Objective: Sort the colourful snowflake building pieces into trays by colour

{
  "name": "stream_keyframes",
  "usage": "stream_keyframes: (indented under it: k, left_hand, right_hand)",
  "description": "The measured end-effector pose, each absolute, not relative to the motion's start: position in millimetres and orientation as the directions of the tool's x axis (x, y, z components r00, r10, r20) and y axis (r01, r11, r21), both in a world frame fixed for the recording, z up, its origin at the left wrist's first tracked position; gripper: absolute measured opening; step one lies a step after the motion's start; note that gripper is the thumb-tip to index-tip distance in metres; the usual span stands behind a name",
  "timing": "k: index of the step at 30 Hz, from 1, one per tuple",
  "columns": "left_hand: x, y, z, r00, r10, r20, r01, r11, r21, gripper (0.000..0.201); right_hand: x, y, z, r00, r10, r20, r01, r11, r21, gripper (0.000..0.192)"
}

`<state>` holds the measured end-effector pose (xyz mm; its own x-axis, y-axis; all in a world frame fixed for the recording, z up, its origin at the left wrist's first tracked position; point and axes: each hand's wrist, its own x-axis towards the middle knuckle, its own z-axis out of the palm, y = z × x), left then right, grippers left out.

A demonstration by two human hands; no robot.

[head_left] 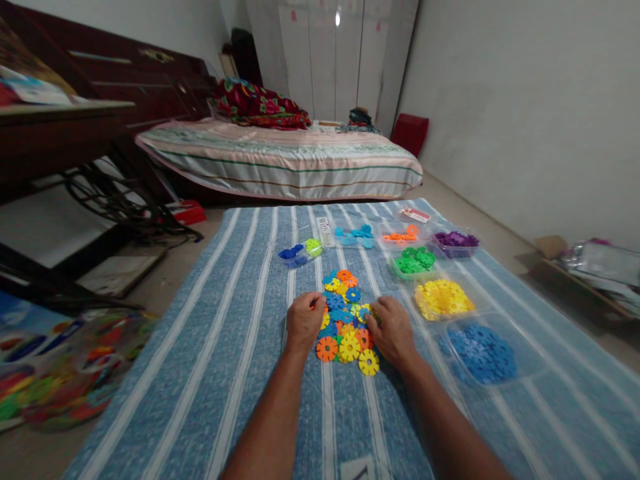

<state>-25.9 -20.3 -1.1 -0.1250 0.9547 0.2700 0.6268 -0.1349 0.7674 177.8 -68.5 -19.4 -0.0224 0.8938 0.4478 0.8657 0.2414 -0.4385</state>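
Note:
A loose pile of notched plastic discs [341,302], in orange, yellow, blue and green, lies on the striped cloth between my hands. My left hand [304,325] is at the pile's left side, fingers bent and closed; a small dark and orange bit shows at the fingertips, too small to name. On the right side of the pile, my right hand [393,329] has its fingers curled down onto the discs, and whatever they pinch is hidden. Nearest me in the pile are an orange disc [327,349] and a yellow disc [369,363].
Clear tubs stand along the right and back: blue discs [483,355], yellow discs [444,298], green discs [415,260], purple discs [455,241], orange discs [401,236] and light blue discs [356,235]. Another tub [299,257] holds dark blue and lime discs. A bed [280,160] is beyond.

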Motion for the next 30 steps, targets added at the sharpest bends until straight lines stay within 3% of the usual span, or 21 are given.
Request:
stream_keyframes:
  k: [14, 23, 30]
  left_hand:
    - [-25, -21, 3, -0.121, 0.956, 0.268, 0.639, -0.131, 0.758, 0.02]
    - [-26, -20, 0, -0.12, 0.953, 0.279, 0.647, -0.138, 0.75, 0.021]
    - [-26, -20, -1, -0.118, 0.955, 0.273, 0.65, -0.134, 0.748, 0.02]
  right_hand:
    - [173, -71, -25, -0.123, 0.864, 0.488, 0.877, 0.325, -0.354, 0.037]
    - [176, -68, -26, -0.024, 0.839, 0.544, 0.763, 0.367, -0.532, 0.022]
    - [174, -69, -20, -0.001, 0.8, 0.6, 0.707, 0.425, -0.566, 0.027]
